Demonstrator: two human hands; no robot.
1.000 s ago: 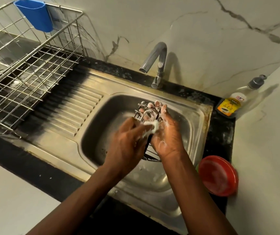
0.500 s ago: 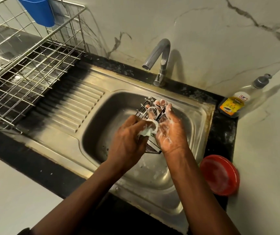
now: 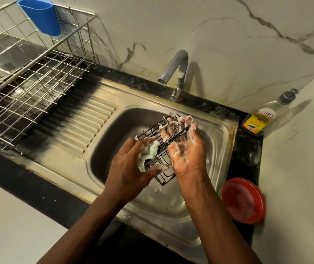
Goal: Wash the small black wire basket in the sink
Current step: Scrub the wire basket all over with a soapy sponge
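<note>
From the head camera I look down into a steel sink (image 3: 114,149), and both of my hands are over its basin. My right hand (image 3: 187,151) grips the small black wire basket (image 3: 163,138), thumb on the near side of its rim and soapy fingers (image 3: 188,120) curled around the far end, so the basket hangs tilted above the basin floor, not resting on it. Foam covers that palm and wrist. My left hand (image 3: 131,166) is clenched around a pale, sudsy sponge (image 3: 149,151) and presses it against the left side of the basket's wires; the sponge touches the basket directly.

The tap (image 3: 177,73) stands at the far edge of the sink, its spout pointing left over the basin; I see no water running from it. Left of the basin lies the ribbed draining board (image 3: 80,122). Further left sits a wire dish rack (image 3: 28,82) with a blue plastic cup (image 3: 42,18) hooked on its far rail.

On the dark tabletop (image 3: 247,149) at the right, a dish soap bottle (image 3: 260,121) with a yellow label leans in the far corner against the wall. Nearer, a red round lid or bowl (image 3: 243,201) rests just beside the sink's right rim. Soap flecks dot the near part of the basin.
</note>
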